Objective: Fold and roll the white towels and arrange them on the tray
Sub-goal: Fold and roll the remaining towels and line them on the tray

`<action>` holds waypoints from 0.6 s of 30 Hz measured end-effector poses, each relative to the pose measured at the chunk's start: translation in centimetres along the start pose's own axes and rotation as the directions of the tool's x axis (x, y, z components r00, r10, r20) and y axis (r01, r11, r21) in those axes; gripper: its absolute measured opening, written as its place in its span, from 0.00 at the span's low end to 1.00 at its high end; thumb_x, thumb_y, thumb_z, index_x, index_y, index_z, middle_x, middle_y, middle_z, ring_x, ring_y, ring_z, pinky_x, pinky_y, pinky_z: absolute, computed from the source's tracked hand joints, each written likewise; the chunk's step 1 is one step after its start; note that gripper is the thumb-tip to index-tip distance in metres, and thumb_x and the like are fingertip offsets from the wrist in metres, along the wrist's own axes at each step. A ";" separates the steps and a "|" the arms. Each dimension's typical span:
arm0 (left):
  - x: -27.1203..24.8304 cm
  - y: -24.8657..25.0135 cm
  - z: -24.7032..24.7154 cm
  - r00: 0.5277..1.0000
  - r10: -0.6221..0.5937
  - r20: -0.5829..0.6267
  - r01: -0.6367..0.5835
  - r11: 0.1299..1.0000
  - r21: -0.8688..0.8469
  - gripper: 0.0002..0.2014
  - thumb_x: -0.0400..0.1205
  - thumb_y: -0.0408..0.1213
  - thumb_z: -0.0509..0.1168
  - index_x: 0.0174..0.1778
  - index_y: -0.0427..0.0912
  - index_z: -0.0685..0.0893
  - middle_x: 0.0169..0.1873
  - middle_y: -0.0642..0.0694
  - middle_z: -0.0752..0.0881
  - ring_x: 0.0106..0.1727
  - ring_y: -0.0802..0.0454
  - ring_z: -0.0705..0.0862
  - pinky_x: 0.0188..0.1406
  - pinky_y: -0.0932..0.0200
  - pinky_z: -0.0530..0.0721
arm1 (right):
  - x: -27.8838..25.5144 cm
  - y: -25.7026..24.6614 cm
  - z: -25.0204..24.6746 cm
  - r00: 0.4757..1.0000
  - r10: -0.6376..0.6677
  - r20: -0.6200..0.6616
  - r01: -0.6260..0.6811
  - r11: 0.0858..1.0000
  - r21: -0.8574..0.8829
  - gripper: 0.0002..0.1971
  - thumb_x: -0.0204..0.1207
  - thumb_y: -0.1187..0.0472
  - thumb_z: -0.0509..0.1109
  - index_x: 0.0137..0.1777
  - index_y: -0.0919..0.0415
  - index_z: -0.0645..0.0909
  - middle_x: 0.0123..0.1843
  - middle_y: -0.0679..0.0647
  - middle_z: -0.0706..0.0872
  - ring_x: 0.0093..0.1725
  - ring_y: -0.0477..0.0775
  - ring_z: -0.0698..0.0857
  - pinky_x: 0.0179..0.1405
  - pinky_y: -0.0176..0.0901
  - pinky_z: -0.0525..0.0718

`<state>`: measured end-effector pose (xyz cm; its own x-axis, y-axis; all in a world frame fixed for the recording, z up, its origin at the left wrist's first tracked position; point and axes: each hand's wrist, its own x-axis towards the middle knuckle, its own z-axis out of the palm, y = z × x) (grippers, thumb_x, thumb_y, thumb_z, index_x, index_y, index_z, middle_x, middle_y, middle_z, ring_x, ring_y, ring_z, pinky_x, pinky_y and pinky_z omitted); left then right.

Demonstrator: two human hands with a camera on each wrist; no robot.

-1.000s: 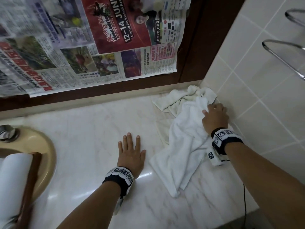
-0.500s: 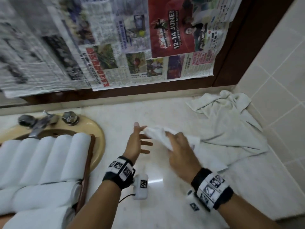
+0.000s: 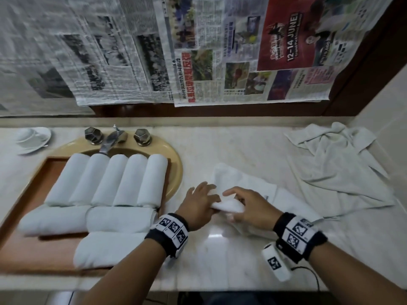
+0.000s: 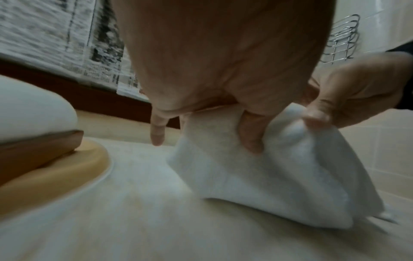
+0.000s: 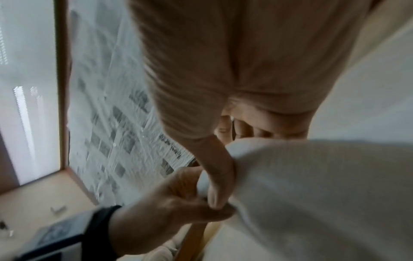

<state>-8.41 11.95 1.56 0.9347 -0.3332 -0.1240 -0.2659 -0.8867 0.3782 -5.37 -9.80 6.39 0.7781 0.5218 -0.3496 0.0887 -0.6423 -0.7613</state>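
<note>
Both hands meet over the desk (image 3: 231,256) just right of the tray (image 3: 26,203): the left hand (image 3: 199,205) and right hand (image 3: 248,208) each pinch the bunched near edge of the white towel (image 3: 240,179), whose remainder trails away behind them.

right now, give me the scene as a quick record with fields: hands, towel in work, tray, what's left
left hand: grips one end of the towel in work
right hand: grips the same towel beside the left hand
towel in work: white, bunched on the marble counter, partly lifted
tray: wooden, over the sink; holds eight rolled towels, five upright in a row, three crosswise
left to do: one crumpled towel in the right corner
</note>
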 end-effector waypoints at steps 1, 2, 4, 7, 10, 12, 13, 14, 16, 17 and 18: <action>0.0 -0.3 -0.6 0.999 0.028 -0.039 -0.027 0.999 0.036 0.13 0.81 0.45 0.69 0.60 0.49 0.87 0.71 0.45 0.80 0.75 0.42 0.75 0.66 0.40 0.76 | 0.0 -0.1 -0.7 0.999 0.023 0.033 -0.020 0.996 -0.082 0.31 0.65 0.56 0.84 0.66 0.39 0.79 0.50 0.43 0.83 0.48 0.42 0.82 0.51 0.38 0.80; -0.3 -0.6 -1.3 0.997 0.041 -0.061 -0.036 0.996 0.082 0.10 0.81 0.44 0.69 0.56 0.48 0.87 0.64 0.47 0.85 0.66 0.43 0.80 0.59 0.43 0.79 | 0.1 0.1 -1.4 0.996 0.052 0.069 -0.040 0.986 -0.162 0.30 0.65 0.57 0.84 0.67 0.41 0.78 0.49 0.44 0.82 0.47 0.43 0.81 0.47 0.36 0.79; -1.1 -1.3 -2.4 0.999 0.021 -0.035 -0.015 0.985 0.169 0.05 0.80 0.44 0.67 0.49 0.49 0.84 0.52 0.49 0.85 0.52 0.45 0.84 0.48 0.46 0.81 | 0.5 1.2 -2.6 0.986 0.144 0.081 -0.115 0.952 -0.285 0.22 0.70 0.59 0.80 0.62 0.44 0.79 0.51 0.44 0.84 0.48 0.46 0.83 0.45 0.34 0.78; -2.5 -1.7 -2.7 0.995 -0.038 0.094 0.012 0.963 0.268 0.04 0.78 0.43 0.65 0.42 0.52 0.75 0.47 0.48 0.82 0.48 0.44 0.84 0.46 0.48 0.82 | 1.4 3.5 -3.7 0.941 0.319 -0.111 -0.337 0.909 -0.243 0.08 0.77 0.63 0.65 0.52 0.53 0.82 0.55 0.52 0.87 0.53 0.52 0.85 0.49 0.39 0.81; -3.0 -0.5 -2.5 0.949 -0.126 0.290 0.056 0.970 0.239 0.10 0.76 0.44 0.66 0.52 0.50 0.84 0.53 0.50 0.84 0.55 0.46 0.84 0.54 0.51 0.77 | 2.6 4.6 -3.1 0.864 0.448 -0.230 -0.490 0.852 -0.183 0.08 0.78 0.57 0.66 0.43 0.63 0.78 0.44 0.59 0.85 0.50 0.63 0.87 0.42 0.45 0.81; -2.4 0.4 -2.9 0.915 -0.185 0.359 0.137 0.978 0.154 0.18 0.74 0.51 0.65 0.59 0.53 0.86 0.57 0.51 0.85 0.59 0.46 0.84 0.58 0.50 0.75 | 3.3 5.0 -2.0 0.827 0.495 -0.268 -0.545 0.822 -0.164 0.19 0.78 0.45 0.71 0.51 0.63 0.80 0.50 0.57 0.84 0.57 0.64 0.87 0.45 0.44 0.80; -1.9 0.8 -3.1 0.910 -0.207 0.360 0.184 0.978 0.095 0.20 0.74 0.54 0.62 0.59 0.54 0.86 0.59 0.51 0.85 0.59 0.47 0.83 0.60 0.50 0.76 | 3.6 4.9 -1.4 0.815 0.502 -0.288 -0.557 0.816 -0.156 0.25 0.76 0.43 0.73 0.58 0.65 0.79 0.56 0.58 0.84 0.60 0.65 0.86 0.48 0.44 0.80; -1.3 1.1 -3.3 0.915 -0.220 0.339 0.220 0.975 0.039 0.21 0.74 0.56 0.60 0.59 0.55 0.86 0.60 0.51 0.85 0.59 0.46 0.82 0.62 0.49 0.77 | 3.9 4.9 -0.9 0.812 0.499 -0.302 -0.557 0.818 -0.146 0.26 0.76 0.45 0.75 0.63 0.65 0.79 0.60 0.59 0.84 0.62 0.64 0.85 0.50 0.43 0.80; 0.1 1.7 -3.7 0.935 -0.232 0.267 0.245 0.969 -0.016 0.19 0.77 0.55 0.58 0.58 0.53 0.85 0.61 0.49 0.84 0.60 0.45 0.82 0.64 0.47 0.77 | 4.3 4.7 -0.1 0.831 0.443 -0.337 -0.498 0.862 -0.096 0.14 0.76 0.55 0.74 0.56 0.62 0.81 0.54 0.56 0.85 0.57 0.62 0.86 0.47 0.42 0.80; 0.9 2.0 -3.9 0.945 -0.242 0.219 0.251 0.968 -0.014 0.18 0.79 0.53 0.59 0.62 0.51 0.83 0.64 0.48 0.82 0.62 0.44 0.81 0.65 0.47 0.76 | 4.4 4.4 0.2 0.848 0.396 -0.353 -0.443 0.895 -0.059 0.07 0.77 0.58 0.72 0.49 0.61 0.81 0.47 0.53 0.85 0.51 0.60 0.85 0.44 0.42 0.80; 1.6 2.3 -4.0 0.954 -0.249 0.166 0.254 0.967 -0.011 0.19 0.81 0.50 0.61 0.67 0.49 0.80 0.67 0.46 0.79 0.65 0.43 0.79 0.66 0.46 0.77 | 4.4 4.0 0.4 0.868 0.338 -0.364 -0.373 0.927 -0.028 0.05 0.78 0.60 0.71 0.45 0.61 0.80 0.42 0.50 0.83 0.46 0.58 0.83 0.39 0.42 0.78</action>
<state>-6.53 10.67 5.86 0.9189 -0.1508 -0.3646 -0.0175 -0.9387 0.3442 -1.82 -9.85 1.58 0.9316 0.0314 -0.3621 -0.1907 -0.8059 -0.5605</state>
